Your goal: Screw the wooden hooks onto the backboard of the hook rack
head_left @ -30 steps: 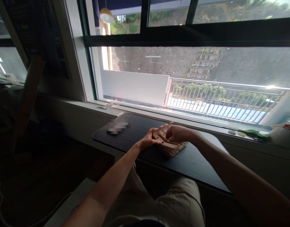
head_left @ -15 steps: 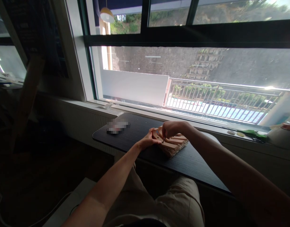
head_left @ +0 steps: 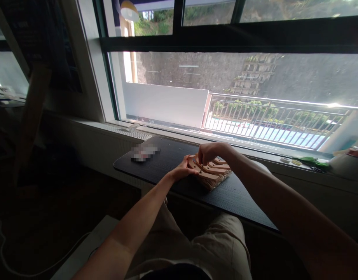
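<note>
A wooden slatted piece [head_left: 211, 177] with several pale curved slats and a rough, woven-looking side lies near the front edge of the dark table. My left hand [head_left: 183, 170] is closed around its left end, with the thumb on the near side and the fingers at the far side. Above the slats, my right hand [head_left: 208, 153] is pinched, pointing down, on a thin tool [head_left: 201, 168]. The tool's lower end meets the nearest slat close to my left thumb. Most of the tool is hidden in my fingers, so its kind cannot be told.
The dark table [head_left: 164, 149] stands against the window sill, with a blurred-out flat item [head_left: 145, 152] at its far left. Green leaves [head_left: 314, 163] and small items lie on the sill at right. My legs [head_left: 222, 245] are under the table's near edge.
The camera view has shifted slightly. My right hand has turned a little, and the thin tool stands more upright. My left hand keeps its hold on the wooden slatted piece.
</note>
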{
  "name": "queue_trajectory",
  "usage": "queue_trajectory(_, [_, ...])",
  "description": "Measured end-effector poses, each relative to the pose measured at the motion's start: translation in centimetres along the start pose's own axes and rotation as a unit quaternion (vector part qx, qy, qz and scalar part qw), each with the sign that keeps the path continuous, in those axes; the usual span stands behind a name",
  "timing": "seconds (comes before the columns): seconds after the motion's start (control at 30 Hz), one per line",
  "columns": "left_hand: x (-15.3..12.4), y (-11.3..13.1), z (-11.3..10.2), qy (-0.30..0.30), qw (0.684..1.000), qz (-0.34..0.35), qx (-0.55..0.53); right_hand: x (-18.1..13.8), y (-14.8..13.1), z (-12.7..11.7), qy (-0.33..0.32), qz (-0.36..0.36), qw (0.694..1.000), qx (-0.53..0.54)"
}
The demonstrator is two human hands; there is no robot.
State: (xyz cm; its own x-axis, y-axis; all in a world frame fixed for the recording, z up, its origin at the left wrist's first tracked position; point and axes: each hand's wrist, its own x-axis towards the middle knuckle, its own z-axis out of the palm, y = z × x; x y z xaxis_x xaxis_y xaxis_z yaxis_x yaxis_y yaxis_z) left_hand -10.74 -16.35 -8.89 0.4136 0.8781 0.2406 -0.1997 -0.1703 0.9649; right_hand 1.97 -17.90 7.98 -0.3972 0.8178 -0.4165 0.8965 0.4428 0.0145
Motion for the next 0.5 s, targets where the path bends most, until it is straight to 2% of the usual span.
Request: queue_trajectory(0.5, [0.0,0.2,-0.1,-0.005,1.000,0.004,0.025,1.6,-0.5,0.1,-0.022,0.040,0.998,-0.033])
